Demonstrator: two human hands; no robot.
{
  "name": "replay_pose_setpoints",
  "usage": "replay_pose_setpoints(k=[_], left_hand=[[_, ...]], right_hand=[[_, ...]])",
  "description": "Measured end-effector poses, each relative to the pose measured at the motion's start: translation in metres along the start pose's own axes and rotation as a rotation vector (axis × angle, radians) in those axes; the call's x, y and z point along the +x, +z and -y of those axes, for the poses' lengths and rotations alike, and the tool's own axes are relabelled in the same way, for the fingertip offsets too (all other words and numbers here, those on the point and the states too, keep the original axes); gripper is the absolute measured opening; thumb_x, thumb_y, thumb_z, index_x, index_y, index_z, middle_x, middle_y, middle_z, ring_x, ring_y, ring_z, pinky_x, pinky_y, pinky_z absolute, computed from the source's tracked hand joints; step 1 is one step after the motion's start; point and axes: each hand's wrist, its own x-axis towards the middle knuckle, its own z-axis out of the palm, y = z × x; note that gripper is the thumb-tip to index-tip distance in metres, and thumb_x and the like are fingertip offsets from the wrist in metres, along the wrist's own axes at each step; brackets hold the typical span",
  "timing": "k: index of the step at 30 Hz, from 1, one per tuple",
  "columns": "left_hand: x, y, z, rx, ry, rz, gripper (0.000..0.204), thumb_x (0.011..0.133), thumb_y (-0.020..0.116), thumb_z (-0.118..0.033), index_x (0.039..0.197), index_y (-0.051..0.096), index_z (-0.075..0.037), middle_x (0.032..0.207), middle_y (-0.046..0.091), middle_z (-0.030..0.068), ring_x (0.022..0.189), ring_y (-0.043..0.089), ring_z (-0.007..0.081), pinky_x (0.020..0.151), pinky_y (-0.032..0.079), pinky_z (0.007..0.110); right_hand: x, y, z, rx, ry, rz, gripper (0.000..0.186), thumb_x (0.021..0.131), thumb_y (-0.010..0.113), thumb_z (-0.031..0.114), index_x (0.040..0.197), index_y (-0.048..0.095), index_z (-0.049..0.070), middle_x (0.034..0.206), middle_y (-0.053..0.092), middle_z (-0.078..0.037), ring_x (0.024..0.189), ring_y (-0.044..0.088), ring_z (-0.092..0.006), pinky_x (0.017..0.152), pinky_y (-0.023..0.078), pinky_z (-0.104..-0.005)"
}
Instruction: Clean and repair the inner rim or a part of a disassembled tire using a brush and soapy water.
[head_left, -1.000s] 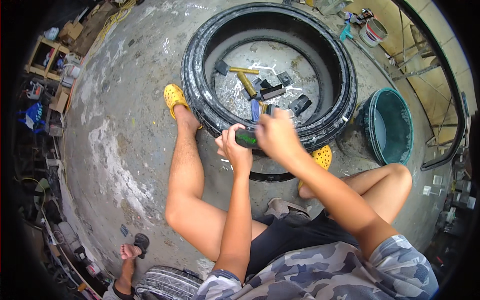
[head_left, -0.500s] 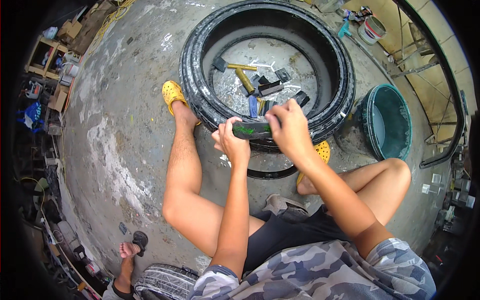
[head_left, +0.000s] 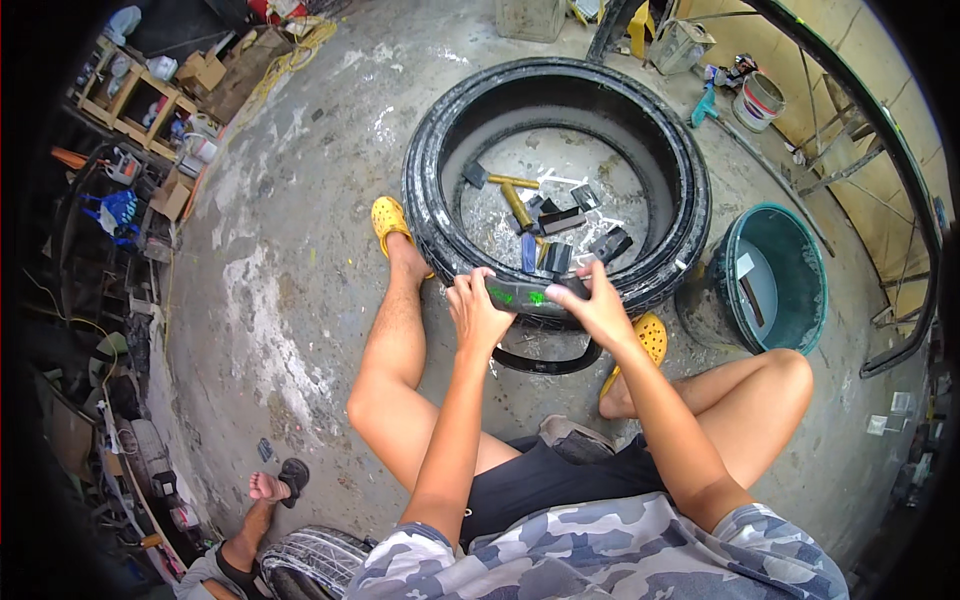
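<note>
A dark curved piece with green marks (head_left: 516, 297) lies across the near rim of a large upturned tyre (head_left: 430, 170). My left hand (head_left: 478, 312) grips its left end, fingers over the top. My right hand (head_left: 600, 308) holds the right end between thumb and fingers. Below it a black curved band (head_left: 545, 365) hangs in front of the tyre; whether the two join is hidden. Inside the tyre ring lie a hammer with a yellowish handle (head_left: 510, 182), a brass-coloured cylinder (head_left: 517, 205), a blue block (head_left: 528, 252) and several dark blocks (head_left: 562, 221).
A green bucket (head_left: 735, 290) with liquid, a dark strip and a pale piece stands to the right. Beyond it are a long pole (head_left: 775, 175), a white pail (head_left: 758, 102) and a curved black frame (head_left: 905, 190). Another person's foot (head_left: 268, 487) and a second tyre (head_left: 315, 560) are lower left.
The view has shifted, so the tyre sits lower and further right. My right hand has come down from above the dark piece onto its right end; my left hand keeps its hold.
</note>
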Motion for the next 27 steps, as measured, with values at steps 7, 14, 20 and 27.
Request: replay_pose_setpoints(k=[7,14,20,27], left_hand=[[-0.022,-0.035,-0.038,0.243,0.141,0.381,0.067,0.062,0.085,-0.031,0.123,0.058,-0.021,0.119,0.048,0.0159,0.108,0.052,0.0418,0.084,0.053,0.055],[-0.029,-0.06,-0.047,0.338,0.359,0.448,0.062,0.06,0.084,-0.043,0.101,0.06,-0.002,0.094,0.066,0.0197,0.094,0.066,0.0367,0.08,0.053,0.046],[-0.012,-0.124,-0.104,0.118,0.264,0.495,0.072,0.058,0.088,-0.051,0.097,0.056,0.0,0.095,0.068,0.023,0.09,0.068,0.0388,0.079,0.052,0.045],[-0.025,-0.172,-0.152,-0.041,0.199,0.102,0.068,0.064,0.087,-0.049,0.096,0.053,0.001,0.094,0.067,0.025,0.094,0.065,0.0408,0.082,0.051,0.045]], right_hand=[[-0.028,-0.006,-0.041,0.123,0.053,-0.045,0.051,0.079,0.081,0.031,0.11,0.056,0.0,0.102,0.067,-0.021,0.096,0.064,-0.0336,0.086,0.05,-0.0425],[-0.041,-0.05,-0.067,0.423,0.085,-0.119,0.038,0.086,0.075,0.026,0.111,0.065,-0.001,0.093,0.071,-0.009,0.082,0.064,-0.0158,0.071,0.051,-0.0312],[-0.04,-0.116,-0.037,0.509,-0.046,-0.239,0.034,0.088,0.074,0.022,0.108,0.061,-0.002,0.098,0.069,-0.009,0.086,0.063,-0.0155,0.078,0.05,-0.0295],[-0.046,-0.121,0.067,0.3,-0.397,-0.262,0.027,0.085,0.07,0.014,0.109,0.067,0.002,0.104,0.069,-0.011,0.093,0.065,-0.0194,0.083,0.05,-0.0324]])
